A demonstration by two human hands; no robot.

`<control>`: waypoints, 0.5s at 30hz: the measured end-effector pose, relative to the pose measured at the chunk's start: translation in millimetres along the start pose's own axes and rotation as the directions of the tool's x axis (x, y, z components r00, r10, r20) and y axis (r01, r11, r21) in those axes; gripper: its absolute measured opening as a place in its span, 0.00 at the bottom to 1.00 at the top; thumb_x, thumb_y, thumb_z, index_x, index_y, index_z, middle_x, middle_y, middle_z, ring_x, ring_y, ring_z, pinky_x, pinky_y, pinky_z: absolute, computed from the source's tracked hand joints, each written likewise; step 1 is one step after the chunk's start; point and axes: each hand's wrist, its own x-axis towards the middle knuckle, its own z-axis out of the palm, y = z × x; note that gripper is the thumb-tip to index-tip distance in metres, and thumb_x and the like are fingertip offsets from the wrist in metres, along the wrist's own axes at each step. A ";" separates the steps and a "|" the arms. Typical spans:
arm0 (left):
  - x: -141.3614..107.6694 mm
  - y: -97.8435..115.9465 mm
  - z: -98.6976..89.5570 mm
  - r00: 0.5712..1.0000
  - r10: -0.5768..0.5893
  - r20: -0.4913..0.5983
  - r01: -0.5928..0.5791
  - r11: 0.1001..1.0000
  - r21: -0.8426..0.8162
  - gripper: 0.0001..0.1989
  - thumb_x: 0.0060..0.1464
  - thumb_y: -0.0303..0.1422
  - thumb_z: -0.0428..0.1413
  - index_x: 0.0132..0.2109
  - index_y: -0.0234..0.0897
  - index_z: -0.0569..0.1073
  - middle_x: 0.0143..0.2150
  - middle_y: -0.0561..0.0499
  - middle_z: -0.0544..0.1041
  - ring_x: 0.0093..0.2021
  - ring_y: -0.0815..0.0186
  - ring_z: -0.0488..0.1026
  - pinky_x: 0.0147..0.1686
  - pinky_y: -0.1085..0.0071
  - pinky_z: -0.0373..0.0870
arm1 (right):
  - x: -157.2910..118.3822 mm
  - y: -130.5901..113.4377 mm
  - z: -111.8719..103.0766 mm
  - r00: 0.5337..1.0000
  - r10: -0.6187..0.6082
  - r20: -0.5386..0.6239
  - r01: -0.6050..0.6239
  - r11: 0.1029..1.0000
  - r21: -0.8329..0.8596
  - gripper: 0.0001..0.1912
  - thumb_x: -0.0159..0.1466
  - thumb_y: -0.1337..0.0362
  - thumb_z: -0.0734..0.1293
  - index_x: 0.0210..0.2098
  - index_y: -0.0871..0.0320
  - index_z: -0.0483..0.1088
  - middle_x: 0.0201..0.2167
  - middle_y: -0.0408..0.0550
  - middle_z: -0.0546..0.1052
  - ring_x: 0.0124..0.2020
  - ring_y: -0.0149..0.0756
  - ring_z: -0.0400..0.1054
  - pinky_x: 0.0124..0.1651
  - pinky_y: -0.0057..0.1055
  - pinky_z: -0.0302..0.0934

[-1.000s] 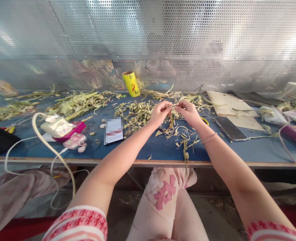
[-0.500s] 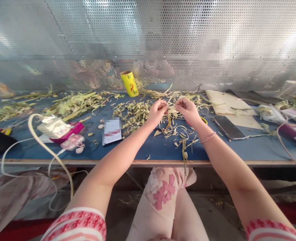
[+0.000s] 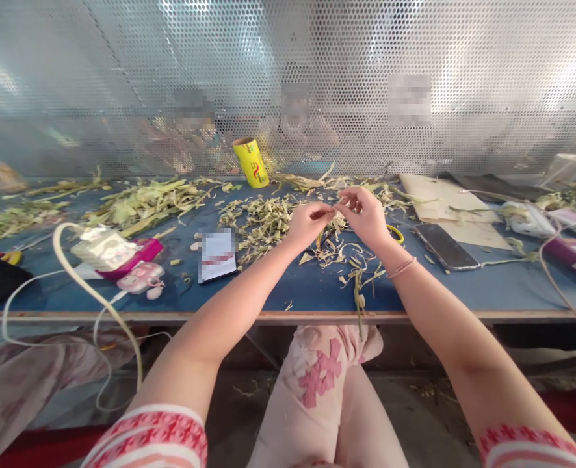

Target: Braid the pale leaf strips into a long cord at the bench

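My left hand point(image 3: 312, 222) and my right hand point(image 3: 367, 214) meet over the table, thumbs and fingertips pinched together. Between them is a small pale plant piece, mostly hidden by the fingers. Just left of and behind my left hand lies a heap of short, pale green plant pieces point(image 3: 263, 224). Thin curled peelings point(image 3: 334, 255) are scattered below the hands. One stringy stalk point(image 3: 358, 292) hangs over the table's front edge. A curved yellow loop point(image 3: 396, 234) shows beside my right wrist, the rest of it hidden by that arm.
A yellow tube point(image 3: 251, 164) stands tilted near the perforated metal screen point(image 3: 288, 58). Longer stalks point(image 3: 146, 201) lie at left, near a charger with cables point(image 3: 105, 250) and a small pad point(image 3: 218, 257). To the right are a phone point(image 3: 446, 247) and cardboard point(image 3: 434, 195).
My hands have come together: the fingertips, slightly apart before with a pale strip between them, now touch. My left hand has shifted a little right and down. Things on the table look unchanged.
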 end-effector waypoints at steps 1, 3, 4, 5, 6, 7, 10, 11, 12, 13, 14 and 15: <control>-1.1 0.8 0.8 1.000 0.016 0.011 -0.017 1.000 0.017 0.06 0.46 0.33 0.58 0.30 0.34 0.76 0.27 0.51 0.76 0.27 0.71 0.69 0.31 0.72 0.65 | 0.0 1.0 0.1 1.000 0.000 -0.003 0.000 1.000 -0.007 0.12 0.55 0.68 0.67 0.40 0.55 0.68 0.31 0.42 0.71 0.28 0.28 0.61 0.34 0.30 0.60; -3.0 2.3 2.0 0.999 0.030 0.025 -0.031 0.999 0.039 0.06 0.47 0.32 0.57 0.30 0.33 0.76 0.27 0.51 0.77 0.28 0.70 0.70 0.32 0.72 0.65 | 0.3 3.2 0.8 1.000 0.012 -0.008 -0.012 1.000 0.006 0.16 0.55 0.68 0.68 0.43 0.55 0.67 0.34 0.43 0.71 0.28 0.27 0.61 0.34 0.29 0.60; -3.5 3.0 2.3 0.999 0.032 0.030 -0.033 0.998 0.044 0.05 0.47 0.31 0.57 0.30 0.33 0.76 0.27 0.51 0.76 0.28 0.70 0.69 0.32 0.72 0.65 | 0.5 4.2 1.3 1.000 0.023 -0.008 -0.022 1.000 0.018 0.18 0.54 0.68 0.68 0.44 0.55 0.66 0.35 0.44 0.71 0.28 0.27 0.61 0.33 0.29 0.59; -3.9 3.5 2.4 0.999 0.031 0.032 -0.032 0.998 0.047 0.05 0.47 0.31 0.57 0.30 0.33 0.76 0.26 0.51 0.76 0.27 0.71 0.69 0.32 0.72 0.65 | 0.8 5.0 2.0 0.999 0.039 -0.002 -0.039 0.999 0.031 0.18 0.55 0.67 0.68 0.45 0.55 0.65 0.36 0.44 0.70 0.28 0.27 0.61 0.33 0.29 0.59; -3.9 3.8 2.3 0.999 0.027 0.033 -0.028 0.999 0.044 0.05 0.47 0.30 0.57 0.30 0.33 0.75 0.26 0.52 0.75 0.27 0.71 0.68 0.31 0.72 0.64 | 1.0 5.5 2.7 0.998 0.059 0.012 -0.060 0.997 0.043 0.17 0.55 0.67 0.68 0.44 0.55 0.65 0.35 0.44 0.70 0.29 0.27 0.61 0.32 0.29 0.59; -3.8 4.0 2.2 0.999 0.017 0.032 -0.018 0.999 0.035 0.05 0.47 0.30 0.57 0.30 0.33 0.75 0.26 0.52 0.75 0.27 0.71 0.68 0.30 0.73 0.63 | 1.1 5.8 3.4 0.996 0.083 0.030 -0.085 0.995 0.055 0.14 0.55 0.66 0.68 0.42 0.55 0.66 0.34 0.44 0.70 0.29 0.28 0.62 0.32 0.29 0.59; -2.6 2.9 2.0 0.998 -0.055 0.027 0.056 0.997 -0.045 0.04 0.47 0.30 0.57 0.30 0.34 0.75 0.23 0.54 0.73 0.25 0.72 0.67 0.29 0.74 0.63 | 1.2 4.8 5.3 0.986 0.150 0.066 -0.156 0.984 0.084 0.08 0.57 0.64 0.67 0.35 0.56 0.66 0.27 0.42 0.69 0.28 0.29 0.62 0.31 0.29 0.58; -2.1 2.0 2.3 0.996 -0.088 0.027 0.090 0.990 -0.104 0.04 0.47 0.30 0.57 0.30 0.34 0.75 0.23 0.54 0.73 0.25 0.72 0.67 0.30 0.74 0.63 | 1.1 4.2 5.8 0.984 0.162 0.071 -0.169 0.981 0.091 0.07 0.57 0.64 0.67 0.34 0.56 0.66 0.26 0.42 0.69 0.28 0.29 0.62 0.31 0.29 0.58; -1.5 1.1 2.7 0.992 -0.124 0.029 0.128 0.976 -0.178 0.05 0.48 0.31 0.56 0.30 0.34 0.75 0.23 0.54 0.72 0.26 0.72 0.68 0.30 0.74 0.64 | 0.9 3.6 6.1 0.984 0.164 0.072 -0.170 0.981 0.095 0.06 0.57 0.64 0.67 0.33 0.56 0.66 0.26 0.42 0.69 0.27 0.29 0.62 0.31 0.29 0.58; -0.9 0.2 3.3 0.986 -0.164 0.034 0.168 0.951 -0.260 0.05 0.48 0.32 0.57 0.30 0.34 0.75 0.23 0.54 0.73 0.26 0.73 0.68 0.31 0.74 0.65 | 0.7 3.0 6.4 0.985 0.155 0.076 -0.162 0.982 0.093 0.06 0.57 0.64 0.67 0.33 0.57 0.66 0.26 0.42 0.69 0.28 0.30 0.62 0.31 0.30 0.58; -0.5 -0.4 4.0 0.978 -0.207 0.041 0.208 0.916 -0.343 0.06 0.48 0.33 0.57 0.29 0.34 0.75 0.24 0.54 0.73 0.26 0.73 0.68 0.31 0.74 0.65 | 0.4 2.6 6.6 0.987 0.138 0.082 -0.145 0.986 0.084 0.05 0.57 0.64 0.67 0.32 0.57 0.67 0.26 0.43 0.69 0.28 0.30 0.62 0.31 0.30 0.58; -0.1 -0.6 4.7 0.967 -0.250 0.050 0.247 0.873 -0.421 0.07 0.48 0.35 0.58 0.29 0.34 0.75 0.25 0.54 0.73 0.25 0.74 0.68 0.31 0.74 0.65 | 0.0 2.4 6.7 0.990 0.115 0.088 -0.121 0.990 0.070 0.04 0.58 0.64 0.67 0.30 0.57 0.67 0.27 0.43 0.69 0.29 0.31 0.62 0.31 0.30 0.58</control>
